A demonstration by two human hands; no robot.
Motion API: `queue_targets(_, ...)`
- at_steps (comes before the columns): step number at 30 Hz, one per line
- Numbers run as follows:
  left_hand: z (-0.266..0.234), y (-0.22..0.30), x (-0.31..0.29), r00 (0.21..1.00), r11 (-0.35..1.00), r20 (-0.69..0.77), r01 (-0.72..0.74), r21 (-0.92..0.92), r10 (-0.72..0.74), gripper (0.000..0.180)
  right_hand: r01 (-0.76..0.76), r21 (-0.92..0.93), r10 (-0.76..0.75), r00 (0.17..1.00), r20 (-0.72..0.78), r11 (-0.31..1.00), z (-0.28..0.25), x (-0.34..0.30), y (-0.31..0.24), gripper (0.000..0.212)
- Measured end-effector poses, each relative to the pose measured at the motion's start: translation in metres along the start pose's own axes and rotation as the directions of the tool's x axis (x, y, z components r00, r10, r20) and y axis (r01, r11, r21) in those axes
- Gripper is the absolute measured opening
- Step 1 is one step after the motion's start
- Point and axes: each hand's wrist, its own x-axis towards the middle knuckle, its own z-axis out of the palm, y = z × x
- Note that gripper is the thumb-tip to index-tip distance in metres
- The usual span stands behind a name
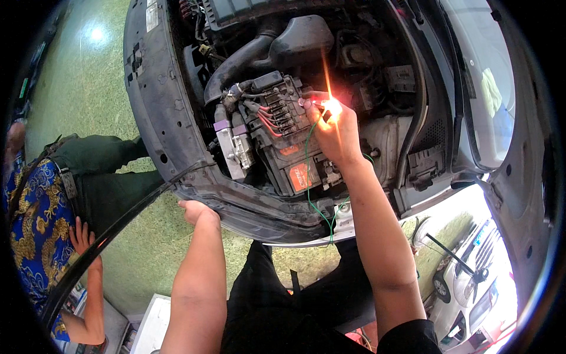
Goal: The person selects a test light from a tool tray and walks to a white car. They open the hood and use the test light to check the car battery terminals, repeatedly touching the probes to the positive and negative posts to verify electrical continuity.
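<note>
Over the engine bay, my right hand [336, 133] is closed around a test light [316, 105] whose bulb glows bright orange-red. Glare hides part of its body and some fingers. A thin green wire [308, 159] hangs from it, looping down past the car's front edge. Just left of that hand is a fuse block [286, 109] with red cables, on top of a dark car battery [283, 171] with orange labels. My left hand [200, 212] rests against the car's front edge [236, 221]; most of its fingers are hidden.
A black air intake duct [300, 44] lies beyond the fuse block. At the left stands another person [41, 206] in a patterned blue shirt, behind a curved dark strip [106, 239]. A white vehicle [471, 295] and a fan [471, 277] are at lower right.
</note>
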Motion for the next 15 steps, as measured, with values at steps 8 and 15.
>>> queue_targets(8, 0.004, -0.005, 0.012, 1.0, 0.999, -0.005, -0.01, -0.047, 0.01, 0.081, -0.005, -0.049, 0.006, 1.0, 0.008, 0.999, -0.001, 0.0, -0.003, 0.027)
queue_targets(15, 0.005, -0.006, 0.012, 1.0, 1.0, -0.019, -0.02, 0.009, 0.02, 0.082, -0.022, 0.013, 0.022, 1.0, 0.02, 1.0, -0.008, 0.002, -0.003, 0.027)
